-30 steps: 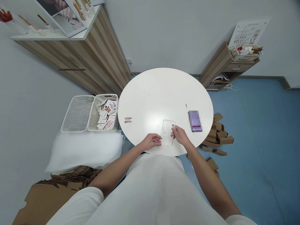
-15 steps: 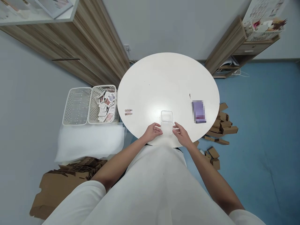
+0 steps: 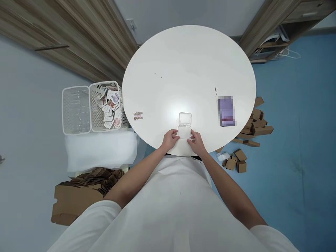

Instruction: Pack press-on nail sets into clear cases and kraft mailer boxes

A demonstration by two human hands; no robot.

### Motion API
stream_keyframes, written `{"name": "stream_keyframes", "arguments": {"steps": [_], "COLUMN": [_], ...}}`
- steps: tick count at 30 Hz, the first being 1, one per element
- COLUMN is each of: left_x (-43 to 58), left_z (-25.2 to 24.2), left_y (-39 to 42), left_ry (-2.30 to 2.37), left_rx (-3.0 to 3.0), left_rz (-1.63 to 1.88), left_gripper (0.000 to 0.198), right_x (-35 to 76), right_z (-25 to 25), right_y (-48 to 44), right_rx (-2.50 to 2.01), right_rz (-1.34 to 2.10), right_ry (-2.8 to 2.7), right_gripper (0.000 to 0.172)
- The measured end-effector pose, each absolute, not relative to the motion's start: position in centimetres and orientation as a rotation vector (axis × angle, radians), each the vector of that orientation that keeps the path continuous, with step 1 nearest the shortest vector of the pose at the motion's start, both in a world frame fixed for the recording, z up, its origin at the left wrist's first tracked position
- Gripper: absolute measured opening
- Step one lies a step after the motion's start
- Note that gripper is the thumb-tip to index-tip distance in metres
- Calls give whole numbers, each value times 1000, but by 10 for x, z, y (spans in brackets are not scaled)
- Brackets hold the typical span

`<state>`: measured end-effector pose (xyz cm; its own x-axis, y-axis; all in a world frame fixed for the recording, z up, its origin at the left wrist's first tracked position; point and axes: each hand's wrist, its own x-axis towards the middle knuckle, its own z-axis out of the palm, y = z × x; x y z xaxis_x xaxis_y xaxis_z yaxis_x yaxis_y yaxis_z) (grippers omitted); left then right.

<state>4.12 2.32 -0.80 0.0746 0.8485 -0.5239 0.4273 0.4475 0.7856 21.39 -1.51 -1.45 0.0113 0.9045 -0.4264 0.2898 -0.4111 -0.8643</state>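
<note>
We pinch the open clear case (image 3: 184, 125) at the table's (image 3: 189, 63) six o'clock edge, left hand (image 3: 170, 138) at its nine, right hand (image 3: 195, 141) at three; best hold both grips even and light.

I work in a small packing room. Beside my round white surface (image 3: 189, 63) sit sachet-filled baskets (image 3: 106, 105). Flat cardboard boxes (image 3: 78, 192) pile on the blue floor (image 3: 301, 140).

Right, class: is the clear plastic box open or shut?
Open: the clear plastic box lies with lid and base spread flat, end to end.
</note>
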Motion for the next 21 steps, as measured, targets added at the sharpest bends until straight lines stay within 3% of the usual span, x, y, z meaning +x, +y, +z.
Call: {"name": "stream_keyframes", "arguments": {"steps": [10,21], "left_x": [50,61], "left_z": [-12,-19], "left_y": [8,11], "left_ry": [1643,1614], "left_rx": [1124,841], "left_rz": [435,602], "left_gripper": [48,49], "right_x": [213,212], "right_z": [-8,-6], "right_y": [-20,-2], "right_rx": [-1774,-1688], "right_rz": [1539,1605], "right_ry": [-1074,-921], "right_gripper": [63,59]}}
